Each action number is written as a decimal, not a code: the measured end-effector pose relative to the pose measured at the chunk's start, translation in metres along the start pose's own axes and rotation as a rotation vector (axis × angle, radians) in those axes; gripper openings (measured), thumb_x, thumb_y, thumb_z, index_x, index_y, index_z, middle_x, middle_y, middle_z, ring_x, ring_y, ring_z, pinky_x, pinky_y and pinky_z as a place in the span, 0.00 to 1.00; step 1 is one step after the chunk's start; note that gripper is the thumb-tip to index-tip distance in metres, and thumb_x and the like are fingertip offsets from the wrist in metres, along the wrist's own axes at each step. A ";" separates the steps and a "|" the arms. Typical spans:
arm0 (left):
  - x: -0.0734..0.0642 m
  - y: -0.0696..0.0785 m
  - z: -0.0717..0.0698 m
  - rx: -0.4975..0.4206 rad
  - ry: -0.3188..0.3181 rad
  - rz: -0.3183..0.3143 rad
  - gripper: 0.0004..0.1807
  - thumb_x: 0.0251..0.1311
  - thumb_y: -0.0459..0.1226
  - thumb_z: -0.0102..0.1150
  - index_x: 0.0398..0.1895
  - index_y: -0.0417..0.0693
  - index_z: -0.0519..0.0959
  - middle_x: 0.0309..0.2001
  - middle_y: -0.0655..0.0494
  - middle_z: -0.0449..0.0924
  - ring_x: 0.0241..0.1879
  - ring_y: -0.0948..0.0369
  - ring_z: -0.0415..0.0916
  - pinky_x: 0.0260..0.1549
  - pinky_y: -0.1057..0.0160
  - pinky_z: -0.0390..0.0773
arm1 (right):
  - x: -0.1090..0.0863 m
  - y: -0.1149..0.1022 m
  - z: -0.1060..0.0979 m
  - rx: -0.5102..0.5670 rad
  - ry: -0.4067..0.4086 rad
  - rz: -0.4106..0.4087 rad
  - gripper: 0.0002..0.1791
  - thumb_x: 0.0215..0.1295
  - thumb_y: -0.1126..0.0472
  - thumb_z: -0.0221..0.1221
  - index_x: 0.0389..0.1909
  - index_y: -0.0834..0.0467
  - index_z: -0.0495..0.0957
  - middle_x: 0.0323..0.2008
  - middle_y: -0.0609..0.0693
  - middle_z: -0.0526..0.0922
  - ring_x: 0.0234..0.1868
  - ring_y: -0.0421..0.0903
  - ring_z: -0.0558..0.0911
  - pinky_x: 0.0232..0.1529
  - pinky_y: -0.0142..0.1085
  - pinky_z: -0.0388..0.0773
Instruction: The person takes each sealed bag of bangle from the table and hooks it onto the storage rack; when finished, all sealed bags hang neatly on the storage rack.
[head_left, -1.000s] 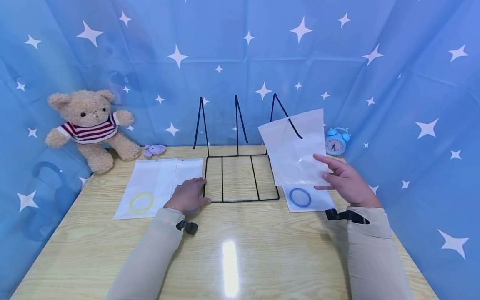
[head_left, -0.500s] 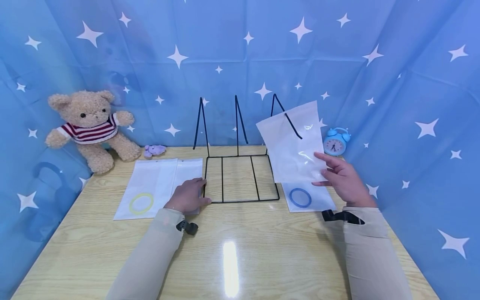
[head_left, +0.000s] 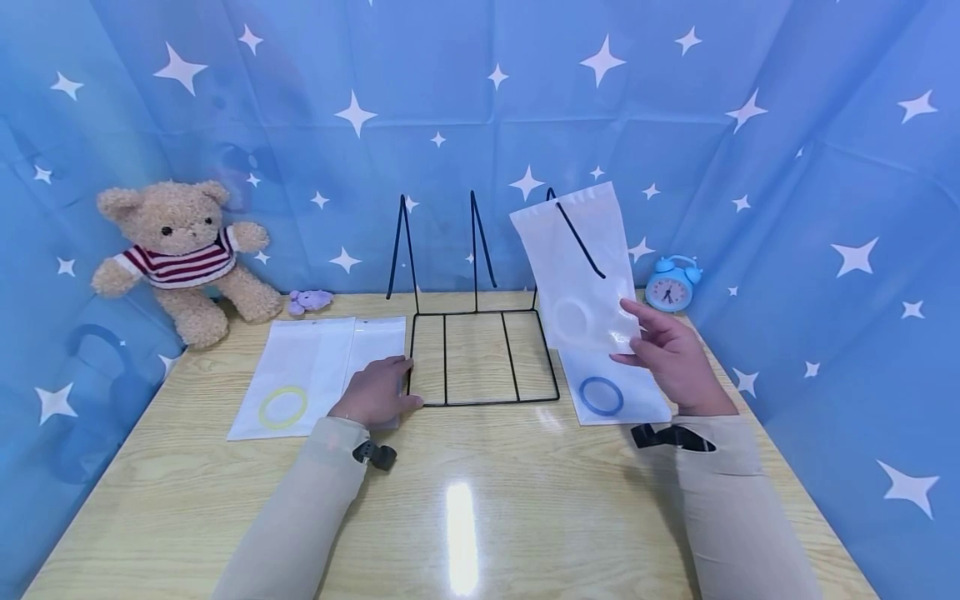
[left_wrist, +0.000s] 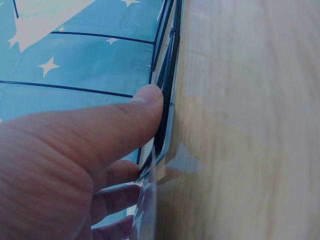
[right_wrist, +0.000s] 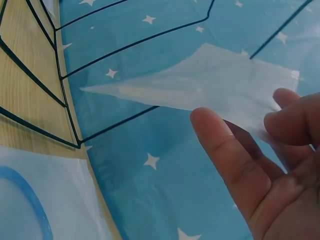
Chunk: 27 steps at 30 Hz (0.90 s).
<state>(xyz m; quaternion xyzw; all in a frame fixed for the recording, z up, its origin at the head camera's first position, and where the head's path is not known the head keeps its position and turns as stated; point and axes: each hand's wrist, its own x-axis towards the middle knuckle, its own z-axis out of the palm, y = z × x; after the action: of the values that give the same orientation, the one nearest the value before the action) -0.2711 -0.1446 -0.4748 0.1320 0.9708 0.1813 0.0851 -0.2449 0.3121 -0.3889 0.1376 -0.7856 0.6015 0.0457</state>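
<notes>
A white plastic bag (head_left: 543, 258) hangs on the right prong of the black wire rack (head_left: 487, 403); the prong comes out through it near its top edge. A faint pale ring (head_left: 572, 323) shows in its lower part. My right hand (head_left: 675, 354) pinches the bag's lower right side, also seen in the right wrist view. My left hand (head_left: 375, 392) grips the rack's front left corner, thumb pressed on the wire in the left wrist view. The other two prongs carry nothing.
Left of the rack lie flat white bags, one with a yellow ring (head_left: 282, 407). A bag with a blue ring (head_left: 602, 396) lies at the right. A teddy bear (head_left: 180, 242), a small purple toy (head_left: 309, 301) and a blue alarm clock (head_left: 670, 292) stand near the curtain.
The bag has slid back and up along the right prong, away from its tip, with my right hand moving left and slightly up. My left hand and the rack have stayed put.
</notes>
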 end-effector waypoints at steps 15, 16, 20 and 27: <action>-0.001 0.002 -0.001 -0.003 -0.008 -0.006 0.44 0.67 0.53 0.68 0.80 0.43 0.66 0.80 0.41 0.63 0.78 0.39 0.61 0.73 0.36 0.66 | 0.008 0.008 0.013 -0.025 0.010 0.081 0.39 0.76 0.70 0.60 0.81 0.42 0.64 0.81 0.52 0.63 0.70 0.49 0.76 0.57 0.30 0.82; -0.001 0.002 -0.001 -0.003 -0.010 -0.007 0.44 0.67 0.54 0.68 0.80 0.43 0.66 0.80 0.41 0.63 0.78 0.39 0.61 0.73 0.36 0.66 | 0.008 0.009 0.013 -0.023 0.009 0.086 0.39 0.76 0.70 0.59 0.82 0.42 0.63 0.82 0.51 0.61 0.73 0.51 0.74 0.57 0.29 0.81; -0.001 0.002 0.000 -0.002 -0.017 -0.008 0.44 0.67 0.54 0.68 0.80 0.43 0.66 0.80 0.41 0.62 0.78 0.39 0.60 0.73 0.36 0.65 | 0.008 0.011 0.013 0.019 -0.005 0.066 0.40 0.75 0.75 0.54 0.83 0.47 0.60 0.84 0.50 0.55 0.81 0.60 0.62 0.60 0.28 0.79; 0.000 0.001 0.000 0.007 -0.021 -0.005 0.45 0.67 0.54 0.68 0.80 0.43 0.65 0.80 0.41 0.62 0.78 0.39 0.60 0.73 0.36 0.65 | 0.009 0.016 0.013 0.025 -0.011 0.098 0.43 0.75 0.76 0.53 0.84 0.43 0.57 0.85 0.44 0.52 0.82 0.58 0.60 0.64 0.28 0.75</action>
<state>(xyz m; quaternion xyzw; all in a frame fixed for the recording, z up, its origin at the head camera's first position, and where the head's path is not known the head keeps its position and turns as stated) -0.2710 -0.1439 -0.4748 0.1317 0.9708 0.1763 0.0954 -0.2568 0.3019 -0.4053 0.1027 -0.7841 0.6119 0.0101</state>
